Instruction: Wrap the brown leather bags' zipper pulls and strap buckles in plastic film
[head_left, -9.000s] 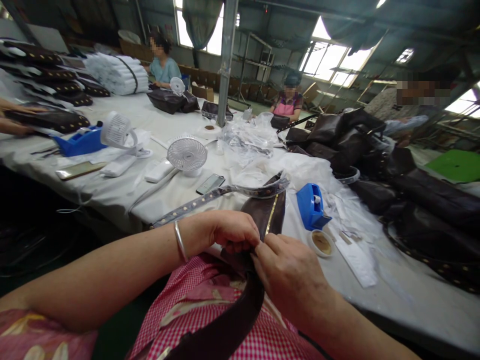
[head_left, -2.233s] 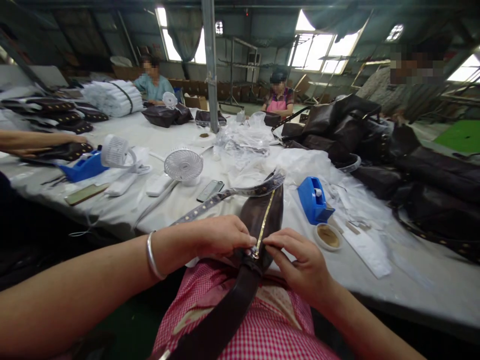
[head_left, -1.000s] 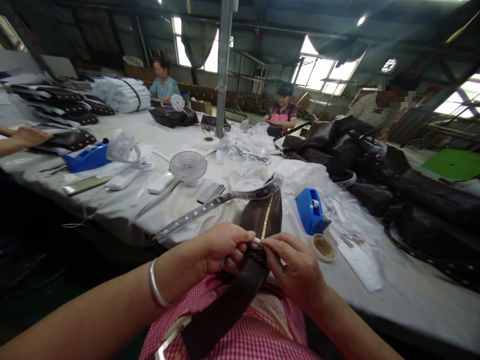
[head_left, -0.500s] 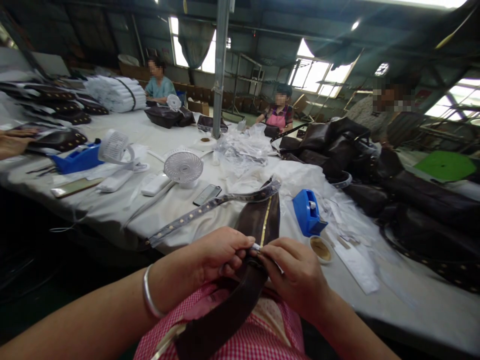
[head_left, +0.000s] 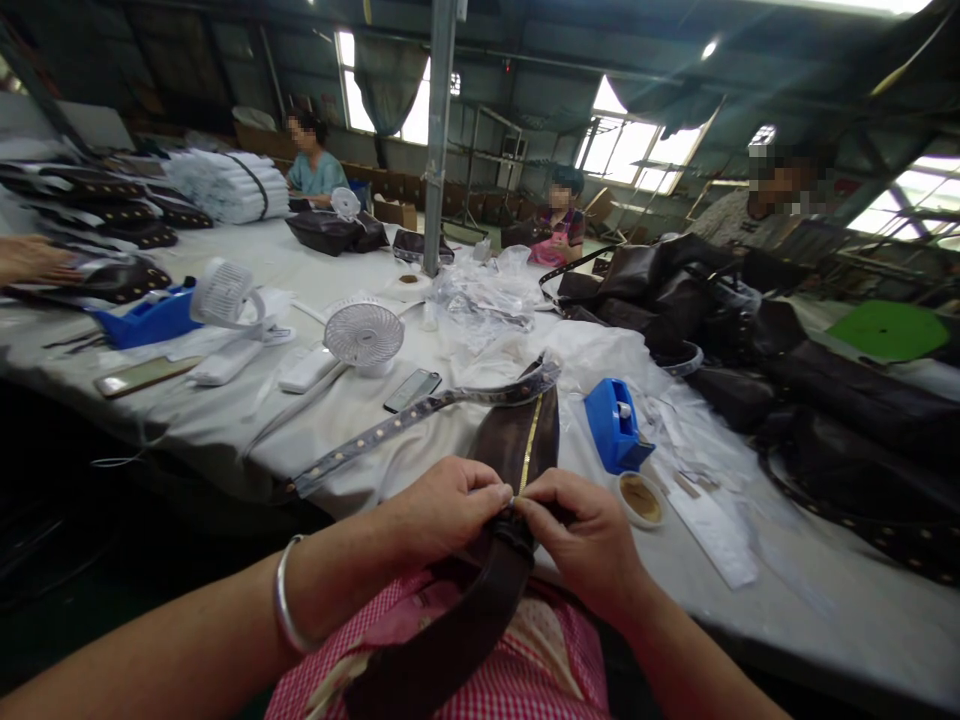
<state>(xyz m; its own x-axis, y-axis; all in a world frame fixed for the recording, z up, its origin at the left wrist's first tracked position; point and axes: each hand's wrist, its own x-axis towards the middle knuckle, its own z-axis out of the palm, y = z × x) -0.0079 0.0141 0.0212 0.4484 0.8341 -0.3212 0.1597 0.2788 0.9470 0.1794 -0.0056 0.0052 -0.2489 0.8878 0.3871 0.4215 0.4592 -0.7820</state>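
Observation:
A dark brown leather handbag lies at the table's edge, its gold zipper running away from me. At the zipper's near end, my left hand is closed in a pinch. My right hand pinches at the same spot, and the fingertips of both nearly touch. A tiny white piece shows between them; the zipper pull itself is mostly hidden by my fingers. The bag's wide brown strap hangs down over my checked apron. A plastic-wrapped studded strap lies across the bag's far end.
Right of the bag stand a blue tape dispenser and a tape roll. A phone and a small fan lie to the left. Dark bags are heaped at right, clear plastic ahead. Co-workers sit around the table.
Over the last seconds both hands stay at the zipper's near end. The white piece, plainer half a second ago, is now mostly covered by my fingertips. A co-worker opposite has lifted a dark bag.

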